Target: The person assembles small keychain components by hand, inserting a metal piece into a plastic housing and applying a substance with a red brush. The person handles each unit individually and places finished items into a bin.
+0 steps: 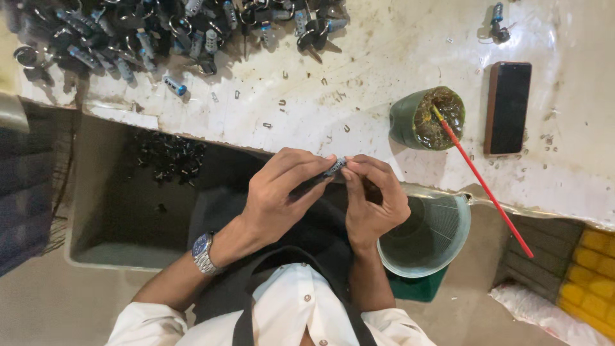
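Note:
My left hand (282,192) and my right hand (371,195) meet in front of my chest, both pinching one small dark lock cylinder (327,173) with a metal tip. My left fingers wrap its dark body; my right fingertips press at the metal end. A silver watch (203,252) sits on my left wrist. Both hands hover over the near edge of the stained white worktable (359,70).
A heap of dark lock parts and keys (147,32) lies at the table's far left. A green cup of brown grease (428,118) holds a red stick (487,189), next to a dark phone (508,107). A bucket (448,247) and a grey bin of small black parts (166,157) sit below the table.

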Motion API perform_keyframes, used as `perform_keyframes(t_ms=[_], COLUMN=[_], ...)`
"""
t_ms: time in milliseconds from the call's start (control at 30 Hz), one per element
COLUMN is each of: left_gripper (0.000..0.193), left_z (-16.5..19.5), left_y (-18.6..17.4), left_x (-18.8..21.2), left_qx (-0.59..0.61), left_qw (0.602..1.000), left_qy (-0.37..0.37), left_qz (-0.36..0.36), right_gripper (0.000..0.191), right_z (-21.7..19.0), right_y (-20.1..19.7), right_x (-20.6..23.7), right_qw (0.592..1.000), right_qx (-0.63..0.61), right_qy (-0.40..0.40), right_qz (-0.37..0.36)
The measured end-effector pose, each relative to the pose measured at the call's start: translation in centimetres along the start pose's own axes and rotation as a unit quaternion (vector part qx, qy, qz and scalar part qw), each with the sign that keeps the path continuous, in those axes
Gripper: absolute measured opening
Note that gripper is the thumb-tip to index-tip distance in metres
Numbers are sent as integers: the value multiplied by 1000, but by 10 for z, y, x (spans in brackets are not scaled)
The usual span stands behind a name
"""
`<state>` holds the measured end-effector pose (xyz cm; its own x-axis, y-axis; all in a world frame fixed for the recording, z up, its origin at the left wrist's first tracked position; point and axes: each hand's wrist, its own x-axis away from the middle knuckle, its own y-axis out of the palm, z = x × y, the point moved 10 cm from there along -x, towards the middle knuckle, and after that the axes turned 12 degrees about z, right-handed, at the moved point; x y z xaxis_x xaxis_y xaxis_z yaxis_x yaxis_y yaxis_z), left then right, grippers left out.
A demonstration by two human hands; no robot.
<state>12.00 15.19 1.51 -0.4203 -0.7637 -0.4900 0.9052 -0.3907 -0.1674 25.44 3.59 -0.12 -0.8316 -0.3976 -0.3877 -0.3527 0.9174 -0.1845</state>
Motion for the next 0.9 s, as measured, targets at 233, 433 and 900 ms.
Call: perform_keyframes(t_ms=[233,433,900], left_gripper=[39,37,35], left_z=[9,5,13], left_y=[12,15,22], left_x=[2,-2,-10], left_qx=[-11,4,-4], left_qw=[999,1000,1000], left_qy=[30,-9,-8], left_qz=[-22,-30,-12], right_gripper=[23,15,27], right_z=[30,68,29], right_y=[-12,-64,-151], right_x=[1,-14,-32], right_qw=[996,944,940], right_qx=[-43,-212,-185], right_qy=[69,224,49], right_qz=[-33,116,281])
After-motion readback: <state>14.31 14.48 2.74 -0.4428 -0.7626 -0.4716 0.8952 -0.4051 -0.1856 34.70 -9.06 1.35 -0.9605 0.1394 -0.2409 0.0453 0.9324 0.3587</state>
